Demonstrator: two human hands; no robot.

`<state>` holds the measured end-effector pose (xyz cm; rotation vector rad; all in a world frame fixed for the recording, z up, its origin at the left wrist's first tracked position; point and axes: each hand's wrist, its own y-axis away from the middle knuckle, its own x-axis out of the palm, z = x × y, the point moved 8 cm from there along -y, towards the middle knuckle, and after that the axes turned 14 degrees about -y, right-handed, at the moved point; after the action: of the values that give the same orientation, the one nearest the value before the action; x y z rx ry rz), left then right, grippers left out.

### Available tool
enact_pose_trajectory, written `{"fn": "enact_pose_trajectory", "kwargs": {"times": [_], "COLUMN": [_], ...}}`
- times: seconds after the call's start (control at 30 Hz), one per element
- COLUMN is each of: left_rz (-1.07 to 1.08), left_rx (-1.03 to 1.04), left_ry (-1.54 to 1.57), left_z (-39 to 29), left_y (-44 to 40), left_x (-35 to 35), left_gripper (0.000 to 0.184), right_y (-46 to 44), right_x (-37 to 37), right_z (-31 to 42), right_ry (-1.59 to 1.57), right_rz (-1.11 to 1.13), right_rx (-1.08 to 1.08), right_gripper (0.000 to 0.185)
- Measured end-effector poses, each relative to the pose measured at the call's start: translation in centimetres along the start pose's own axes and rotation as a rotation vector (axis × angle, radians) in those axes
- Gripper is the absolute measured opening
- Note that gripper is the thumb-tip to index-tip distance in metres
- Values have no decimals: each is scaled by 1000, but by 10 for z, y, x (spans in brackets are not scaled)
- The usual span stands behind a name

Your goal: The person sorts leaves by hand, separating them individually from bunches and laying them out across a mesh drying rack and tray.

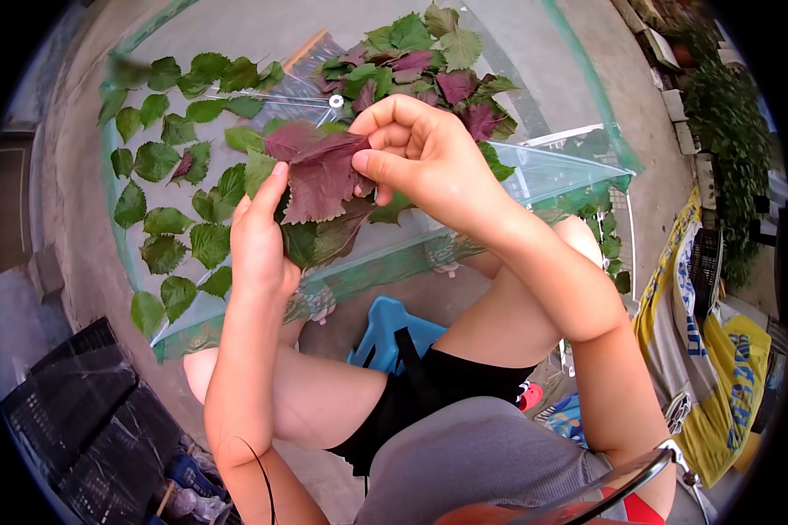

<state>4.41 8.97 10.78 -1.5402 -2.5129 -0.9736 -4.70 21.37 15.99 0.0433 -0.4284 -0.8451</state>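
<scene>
My right hand [411,153] pinches the edge of a purple leaf [324,179] between thumb and fingers. On the other side, my left hand [263,232] holds a small bunch of green and purple leaves, its thumb upright against them. Both hands are over the near part of a mesh rack [210,337] with green netting edges. Green leaves [156,161] lie spread singly on the left of the rack. Behind my right hand sits a heap of green and purple leaves [411,66]. My left hand's lower fingers are partly hidden.
A blue plastic stool [394,328] stands between my legs. Black crates [87,420] are at the lower left. Yellow and white printed sacks [718,376] lie at the right, below leafy plants [727,140] beside a row of blocks. Clear plastic sheeting [552,171] crosses the rack.
</scene>
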Motion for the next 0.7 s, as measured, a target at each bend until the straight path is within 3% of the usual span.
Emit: {"fn": "enact_pose_trajectory", "kwargs": {"times": [0.4,0.53,0.67,0.7], "left_rz": [-35,-16,-3,-23], "left_rx": [-10,4,3,6], "left_ry": [27,6,0,-8], "left_z": [5,-1,-1,0], "left_y": [-5,-2,-3,-3], "left_x": [-6,-10,-10,-12], "left_gripper": [28,27,29,29], "right_y": [3,18,22,19], "right_x": [-14,-35,-76,-90], "right_z": [25,93,98,92], "right_ry": [91,912,1320,1403], "right_rz": [30,-128,-260,-300], "right_rx": [-116,-784,-609,-465], "right_gripper": [39,30,25,31]}}
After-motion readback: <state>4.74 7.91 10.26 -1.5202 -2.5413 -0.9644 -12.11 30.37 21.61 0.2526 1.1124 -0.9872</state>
